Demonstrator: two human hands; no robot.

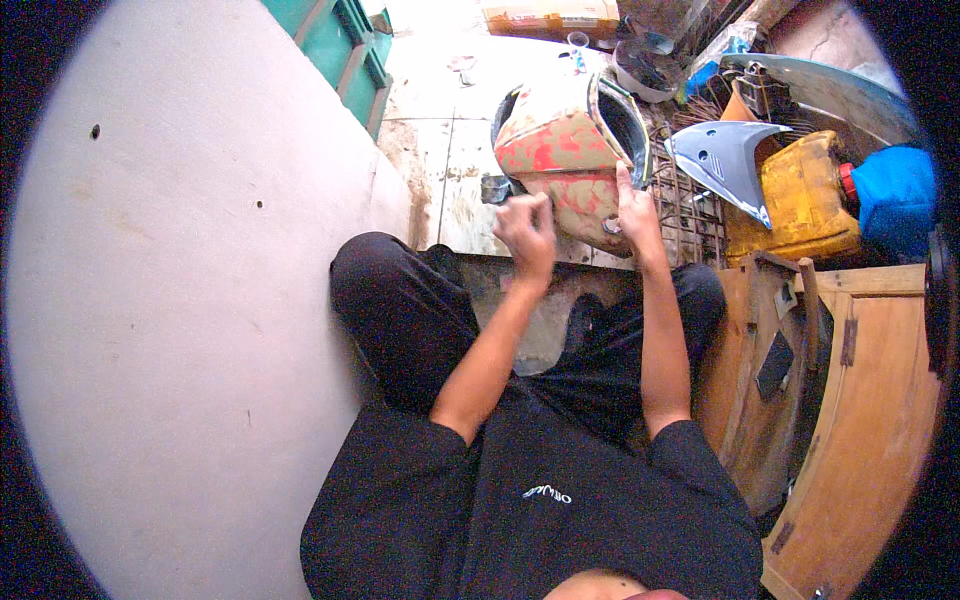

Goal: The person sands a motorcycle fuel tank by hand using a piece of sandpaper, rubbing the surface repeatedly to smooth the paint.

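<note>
A hollow, angular shell (565, 150), probably a vehicle body panel, stands tilted in front of me on the pale tiled ledge. Its outside is red with worn beige patches, and dark openings show at both sides. My right hand (637, 215) grips its near right edge, thumb up along the surface. At the shell's lower left is my left hand (527, 235), slightly blurred, with fingers curled in; whatever they hold is hidden. A small dark piece (495, 188) lies just beyond these fingers, beside the shell.
A white wall (200, 260) rises close on my left. To the right are a metal grid (690, 210), a grey-white panel (722, 155), a yellow jerrycan (800, 200) and a wooden cabinet door (865, 400). A clear cup (577, 42) and a bowl (643, 75) stand beyond the shell.
</note>
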